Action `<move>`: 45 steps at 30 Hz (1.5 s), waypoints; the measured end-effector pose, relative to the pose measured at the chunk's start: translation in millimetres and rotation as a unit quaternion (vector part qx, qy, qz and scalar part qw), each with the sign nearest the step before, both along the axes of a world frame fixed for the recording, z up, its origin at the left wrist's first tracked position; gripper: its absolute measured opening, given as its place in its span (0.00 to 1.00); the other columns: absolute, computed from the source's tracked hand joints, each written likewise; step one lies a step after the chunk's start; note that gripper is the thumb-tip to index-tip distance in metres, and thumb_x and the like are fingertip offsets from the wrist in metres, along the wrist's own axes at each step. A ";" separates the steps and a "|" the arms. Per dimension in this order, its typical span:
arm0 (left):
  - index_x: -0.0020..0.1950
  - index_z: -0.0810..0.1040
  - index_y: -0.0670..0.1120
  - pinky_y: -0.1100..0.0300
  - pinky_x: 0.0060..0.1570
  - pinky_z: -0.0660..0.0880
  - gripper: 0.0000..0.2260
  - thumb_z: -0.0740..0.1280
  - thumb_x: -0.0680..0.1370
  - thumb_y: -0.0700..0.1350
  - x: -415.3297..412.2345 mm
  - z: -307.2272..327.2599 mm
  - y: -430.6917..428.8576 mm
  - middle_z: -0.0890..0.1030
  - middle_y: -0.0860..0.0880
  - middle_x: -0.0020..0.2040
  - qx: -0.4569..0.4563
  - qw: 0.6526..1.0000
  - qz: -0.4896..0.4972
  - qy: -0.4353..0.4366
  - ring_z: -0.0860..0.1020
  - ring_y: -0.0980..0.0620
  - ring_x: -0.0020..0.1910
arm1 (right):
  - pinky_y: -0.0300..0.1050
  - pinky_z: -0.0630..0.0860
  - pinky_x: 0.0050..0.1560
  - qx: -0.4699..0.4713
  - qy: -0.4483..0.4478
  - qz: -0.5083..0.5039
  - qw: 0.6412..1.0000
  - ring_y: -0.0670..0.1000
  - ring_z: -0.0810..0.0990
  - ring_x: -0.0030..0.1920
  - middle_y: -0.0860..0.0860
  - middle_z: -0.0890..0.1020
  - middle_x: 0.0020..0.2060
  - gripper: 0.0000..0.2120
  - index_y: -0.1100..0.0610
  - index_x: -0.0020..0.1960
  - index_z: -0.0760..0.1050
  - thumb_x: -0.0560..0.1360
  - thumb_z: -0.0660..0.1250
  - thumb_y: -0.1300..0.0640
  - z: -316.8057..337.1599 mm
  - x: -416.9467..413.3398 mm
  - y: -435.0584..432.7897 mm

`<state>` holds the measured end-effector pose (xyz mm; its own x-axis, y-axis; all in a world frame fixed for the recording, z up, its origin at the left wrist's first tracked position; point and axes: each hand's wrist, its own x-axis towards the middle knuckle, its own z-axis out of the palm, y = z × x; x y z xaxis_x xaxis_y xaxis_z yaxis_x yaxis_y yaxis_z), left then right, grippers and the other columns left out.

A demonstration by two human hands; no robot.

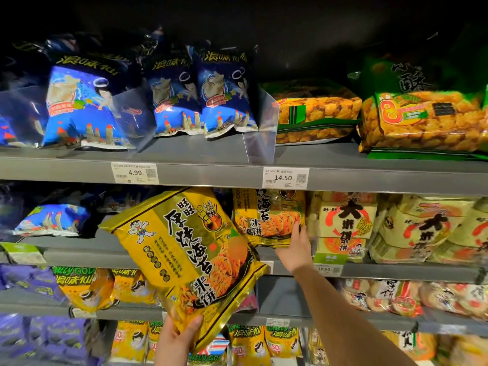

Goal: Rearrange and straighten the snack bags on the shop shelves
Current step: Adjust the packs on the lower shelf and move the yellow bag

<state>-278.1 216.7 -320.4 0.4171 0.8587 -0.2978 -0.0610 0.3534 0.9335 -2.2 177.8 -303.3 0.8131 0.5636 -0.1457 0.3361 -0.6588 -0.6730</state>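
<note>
On the second shelf (87, 256) from the top, one yellow seaweed rice-cracker bag (266, 215) stands upright. The right hand (295, 247) rests at its lower right corner, fingers stretched straight up along the edge. A second yellow bag (184, 249) of the same kind is in front of the shelves, tilted with its top leaning left. The left hand (177, 336) grips it at the bottom edge, with the thumb across the front. To the right of the standing bag sit white and red cracker bags (343, 220). On the top shelf (211, 154), three blue bags (84, 101) stand in plain sight left of a clear divider (261, 133), and two orange-and-green bags (317, 112) lie flat to its right. Two price tags (134, 173) read 4.99 and 14.50.
</note>
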 end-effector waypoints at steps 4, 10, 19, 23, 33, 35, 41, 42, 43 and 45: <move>0.72 0.63 0.42 0.42 0.68 0.63 0.28 0.67 0.73 0.34 -0.8 3.3 -2.0 0.74 0.42 0.63 -0.010 1.000 0.004 -0.009 0.71 0.37 0.63 | 0.48 0.49 0.75 -0.007 -0.049 -0.001 0.999 0.53 0.44 0.77 0.53 0.39 0.76 0.44 0.53 0.76 0.35 0.75 0.64 0.48 -10.4 -20.6 -5.8; 0.72 0.62 0.43 0.41 0.68 0.63 0.30 0.68 0.72 0.35 -4.2 7.1 -1.6 0.74 0.40 0.64 -0.018 1.000 0.014 -0.013 0.72 0.38 0.63 | 0.49 0.47 0.74 0.075 -0.023 -0.007 0.997 0.52 0.44 0.77 0.48 0.38 0.76 0.43 0.52 0.76 0.36 0.76 0.64 0.48 -6.1 -35.6 -19.1; 0.62 0.72 0.50 0.42 0.61 0.71 0.22 0.68 0.71 0.33 -5.8 18.0 -22.5 0.83 0.46 0.49 0.000 0.999 -0.029 0.017 0.79 0.42 0.51 | 0.47 0.56 0.74 0.207 0.132 0.021 0.969 0.47 0.57 0.74 0.46 0.60 0.74 0.29 0.50 0.75 0.56 0.77 0.61 0.46 -6.3 -92.6 -55.2; 0.67 0.70 0.46 0.41 0.64 0.68 0.27 0.71 0.69 0.38 -5.2 20.8 -29.4 0.81 0.43 0.54 0.007 0.998 -0.044 0.046 0.77 0.40 0.55 | 0.48 0.60 0.72 0.206 0.160 0.032 0.965 0.48 0.61 0.72 0.48 0.63 0.73 0.29 0.51 0.74 0.58 0.77 0.62 0.47 -8.1 -103.6 -61.3; 0.55 0.74 0.54 0.63 0.44 0.77 0.17 0.68 0.73 0.35 10.6 34.4 -31.0 0.84 0.51 0.47 0.060 0.987 -0.134 0.072 0.81 0.52 0.46 | 0.39 0.73 0.55 0.226 0.191 -0.037 0.955 0.51 0.74 0.57 0.54 0.69 0.66 0.34 0.55 0.71 0.63 0.70 0.73 0.54 -8.8 -86.1 -91.6; 0.55 0.73 0.55 0.59 0.48 0.76 0.17 0.68 0.73 0.36 20.7 38.4 -28.8 0.84 0.52 0.49 0.074 0.977 -0.177 0.088 0.81 0.51 0.49 | 0.46 0.69 0.62 0.215 0.176 -0.079 0.957 0.53 0.71 0.64 0.53 0.71 0.66 0.34 0.55 0.71 0.64 0.69 0.74 0.52 -10.6 -82.2 -98.4; 0.59 0.74 0.45 0.66 0.37 0.75 0.14 0.67 0.75 0.37 60.4 46.8 -11.7 0.83 0.48 0.46 0.124 0.939 -0.265 0.180 0.80 0.54 0.40 | 0.45 0.73 0.52 0.243 0.176 -0.150 0.942 0.51 0.77 0.53 0.48 0.77 0.52 0.26 0.51 0.65 0.66 0.70 0.72 0.54 -19.3 -76.2 -114.6; 0.59 0.75 0.43 0.64 0.36 0.76 0.13 0.67 0.75 0.37 67.2 47.6 -7.7 0.82 0.47 0.45 0.141 0.933 -0.264 0.198 0.80 0.53 0.38 | 0.44 0.74 0.51 0.243 0.167 -0.153 0.943 0.52 0.78 0.53 0.50 0.78 0.52 0.29 0.53 0.68 0.65 0.70 0.72 0.55 -20.3 -73.7 -113.5; 0.59 0.75 0.42 0.61 0.38 0.77 0.13 0.67 0.75 0.37 74.6 49.7 -3.7 0.82 0.47 0.45 0.161 0.928 -0.261 0.213 0.79 0.51 0.39 | 0.44 0.74 0.50 0.243 0.159 -0.160 0.944 0.52 0.78 0.52 0.51 0.78 0.51 0.30 0.53 0.69 0.65 0.70 0.72 0.55 -22.3 -70.5 -111.0; 0.60 0.75 0.44 0.60 0.39 0.74 0.14 0.68 0.74 0.39 90.0 53.7 4.1 0.82 0.46 0.46 0.221 0.912 -0.242 0.246 0.79 0.48 0.43 | 0.42 0.74 0.47 0.250 0.142 -0.176 0.942 0.51 0.79 0.50 0.52 0.79 0.48 0.31 0.54 0.70 0.64 0.70 0.73 0.57 -18.9 -65.4 -104.9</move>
